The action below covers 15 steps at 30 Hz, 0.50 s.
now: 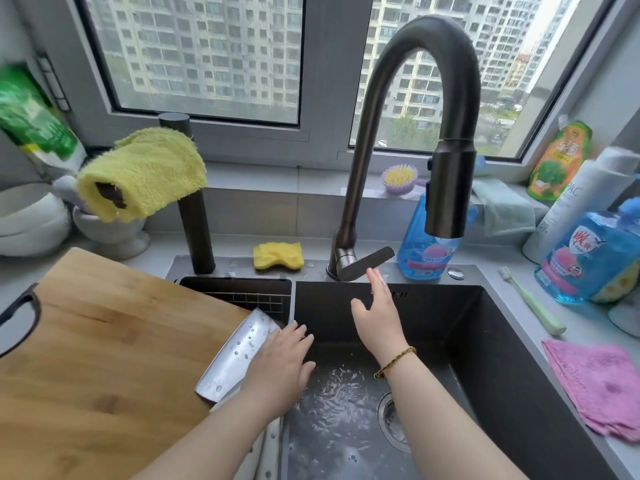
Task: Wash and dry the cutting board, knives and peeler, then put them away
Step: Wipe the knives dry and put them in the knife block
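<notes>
Left hand (pixel 277 365) flat and low; right hand (pixel 379 315) higher, fingers straight.

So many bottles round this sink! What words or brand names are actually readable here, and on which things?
"PAC": on the white bottle; the rest of its print is too small.
Orange pouch: yellow characters, too blurred to read.
Blue pouch: red logo with white characters, not legible.
Blue bottle behind the tap: pink label, text too small.
Green packet: blurred, unreadable.
</notes>
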### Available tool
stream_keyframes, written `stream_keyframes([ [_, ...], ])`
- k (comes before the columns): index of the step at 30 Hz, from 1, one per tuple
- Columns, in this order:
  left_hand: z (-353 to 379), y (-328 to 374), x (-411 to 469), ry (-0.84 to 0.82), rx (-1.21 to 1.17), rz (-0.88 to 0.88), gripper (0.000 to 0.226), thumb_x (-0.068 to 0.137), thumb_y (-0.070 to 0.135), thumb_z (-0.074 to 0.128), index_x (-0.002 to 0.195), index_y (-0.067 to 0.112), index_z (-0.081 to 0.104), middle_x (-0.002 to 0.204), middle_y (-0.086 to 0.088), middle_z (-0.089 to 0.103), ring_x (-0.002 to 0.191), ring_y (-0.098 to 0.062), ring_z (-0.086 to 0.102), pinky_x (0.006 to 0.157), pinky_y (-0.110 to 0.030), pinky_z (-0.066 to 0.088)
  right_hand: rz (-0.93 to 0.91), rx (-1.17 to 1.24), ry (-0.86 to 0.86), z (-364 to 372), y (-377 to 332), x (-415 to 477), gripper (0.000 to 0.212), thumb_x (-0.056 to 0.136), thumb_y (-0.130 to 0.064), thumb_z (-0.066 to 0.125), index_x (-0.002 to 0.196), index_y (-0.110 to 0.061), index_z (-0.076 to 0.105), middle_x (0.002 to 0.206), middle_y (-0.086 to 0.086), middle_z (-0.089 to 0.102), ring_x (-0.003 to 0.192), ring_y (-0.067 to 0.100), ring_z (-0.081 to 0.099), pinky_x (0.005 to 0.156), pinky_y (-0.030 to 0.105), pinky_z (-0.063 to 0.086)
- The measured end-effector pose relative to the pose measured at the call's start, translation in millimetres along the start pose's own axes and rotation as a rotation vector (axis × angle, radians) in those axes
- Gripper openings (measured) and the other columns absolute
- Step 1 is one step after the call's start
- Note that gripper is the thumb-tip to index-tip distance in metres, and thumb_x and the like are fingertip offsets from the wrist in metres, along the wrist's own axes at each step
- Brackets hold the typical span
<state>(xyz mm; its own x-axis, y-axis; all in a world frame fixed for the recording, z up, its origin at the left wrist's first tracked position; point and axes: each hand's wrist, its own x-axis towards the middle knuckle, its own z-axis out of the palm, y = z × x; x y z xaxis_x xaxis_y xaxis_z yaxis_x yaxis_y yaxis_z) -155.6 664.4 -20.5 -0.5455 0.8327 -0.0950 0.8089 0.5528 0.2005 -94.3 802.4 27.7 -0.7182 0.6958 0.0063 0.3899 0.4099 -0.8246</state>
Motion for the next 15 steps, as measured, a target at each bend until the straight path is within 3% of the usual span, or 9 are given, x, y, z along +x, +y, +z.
stream_keyframes([
  [2, -3.1, -4.4, -4.1, 0.104, -0.083, -0.035, 0.051, 0.100, 0.031, 0.032, 0.147, 0.021, 0.014, 0.155, 0.006, 0.010, 0.143, -0.007, 0.006, 0.114, -0.021, -0.001, 0.058, 0.025, -0.066, -2.1, 10.9, -16.0, 0.050, 0.094, -0.009, 0.044, 0.142, -0.014, 0.030, 0.148, 0.002, 0.032, 0.136, 0.016, 0.030, 0.109, 0.025, 0.025],
  [5, -13.7, -12.8, -16.5, 0.339, -0.099, -0.087, 0.042, 0.089, 0.025, 0.051, 0.131, 0.019, 0.048, 0.141, 0.002, 0.039, 0.131, -0.013, 0.041, 0.104, -0.019, 0.031, 0.303, -0.221, -0.264, 0.2, 36.3, -37.5, 0.048, 0.094, -0.020, 0.045, 0.140, -0.013, 0.032, 0.140, 0.005, 0.044, 0.126, 0.019, 0.045, 0.101, 0.026, 0.036],
  [7, -23.8, -26.7, -30.4, 0.321, -0.171, -0.213, 0.040, 0.093, 0.026, 0.046, 0.133, 0.023, 0.044, 0.148, 0.002, 0.028, 0.134, -0.014, 0.033, 0.105, -0.021, 0.027, 0.379, -0.377, -0.283, 1.0, 40.8, -45.0, 0.052, 0.094, -0.023, 0.044, 0.142, -0.012, 0.028, 0.139, 0.007, 0.045, 0.122, 0.021, 0.048, 0.096, 0.026, 0.040],
  [9, -38.4, -42.2, -40.1, 0.375, -0.270, -0.280, 0.038, 0.094, 0.023, 0.044, 0.132, 0.019, 0.047, 0.146, 0.000, 0.034, 0.131, -0.019, 0.036, 0.103, -0.026, 0.029, 0.335, -0.363, -0.225, 1.2, 27.1, -42.7, 0.050, 0.093, -0.022, 0.045, 0.140, -0.013, 0.030, 0.138, 0.007, 0.045, 0.121, 0.021, 0.049, 0.096, 0.028, 0.042],
  [12, -77.9, -66.1, -63.4, 0.758, -0.398, -0.322, 0.030, 0.089, 0.009, 0.051, 0.116, 0.004, 0.061, 0.124, -0.011, 0.054, 0.116, -0.027, 0.051, 0.089, -0.024, 0.034, 0.164, -0.329, -0.198, 13.6, -19.7, -32.5, 0.051, 0.092, -0.022, 0.050, 0.139, -0.015, 0.032, 0.138, 0.007, 0.045, 0.122, 0.021, 0.047, 0.099, 0.032, 0.043],
  [15, -118.9, -85.1, -79.6, 0.975, -0.482, -0.347, 0.035, 0.083, -0.002, 0.058, 0.118, -0.001, 0.056, 0.125, -0.018, 0.048, 0.117, -0.029, 0.047, 0.089, -0.020, 0.030, -0.059, -0.355, -0.171, 35.5, -72.7, -20.3, 0.055, 0.091, -0.023, 0.052, 0.140, -0.014, 0.029, 0.141, 0.007, 0.041, 0.127, 0.022, 0.041, 0.103, 0.031, 0.035],
])
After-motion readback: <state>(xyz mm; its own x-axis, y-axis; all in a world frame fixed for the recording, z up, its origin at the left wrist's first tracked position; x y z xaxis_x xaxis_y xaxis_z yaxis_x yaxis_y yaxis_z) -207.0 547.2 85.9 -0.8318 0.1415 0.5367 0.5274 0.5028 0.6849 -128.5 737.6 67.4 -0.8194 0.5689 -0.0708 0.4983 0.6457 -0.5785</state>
